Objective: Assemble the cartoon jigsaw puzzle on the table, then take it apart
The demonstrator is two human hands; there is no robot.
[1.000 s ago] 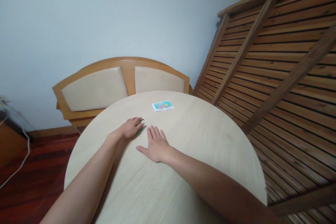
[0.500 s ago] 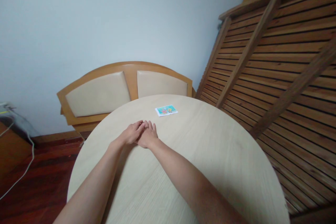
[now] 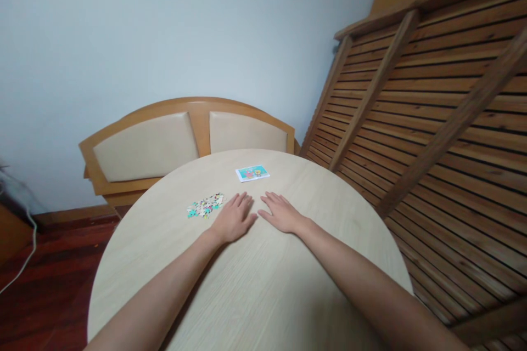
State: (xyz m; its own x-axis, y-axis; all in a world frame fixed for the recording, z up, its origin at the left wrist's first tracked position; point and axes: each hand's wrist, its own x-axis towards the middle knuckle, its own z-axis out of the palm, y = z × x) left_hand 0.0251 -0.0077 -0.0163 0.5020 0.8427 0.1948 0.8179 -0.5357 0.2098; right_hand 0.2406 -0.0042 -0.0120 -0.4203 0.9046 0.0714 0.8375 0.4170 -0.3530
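Observation:
My left hand (image 3: pixel 235 218) lies on the pale round table (image 3: pixel 263 296), fingers stretched out and holding nothing. Just left of its fingertips is a loose pile of jigsaw puzzle pieces (image 3: pixel 205 206), some white and some turquoise. To the right, my right hand (image 3: pixel 280 211) rests palm down with its fingers apart, also with nothing in it. A small gap separates the two hands. Beyond them lies a flat picture card (image 3: pixel 252 173), turquoise with a white edge and two cartoon figures.
A wooden headboard with cream panels (image 3: pixel 144 148) stands behind the table against a pale wall. On the right leans a large slatted wooden frame (image 3: pixel 370 120), close to the table's edge. A white cable (image 3: pixel 33 241) hangs at the left above the dark red floor.
My hands have come apart; both moved right, my right hand farther. The puzzle pieces, covered before, now lie exposed. The view has shifted slightly.

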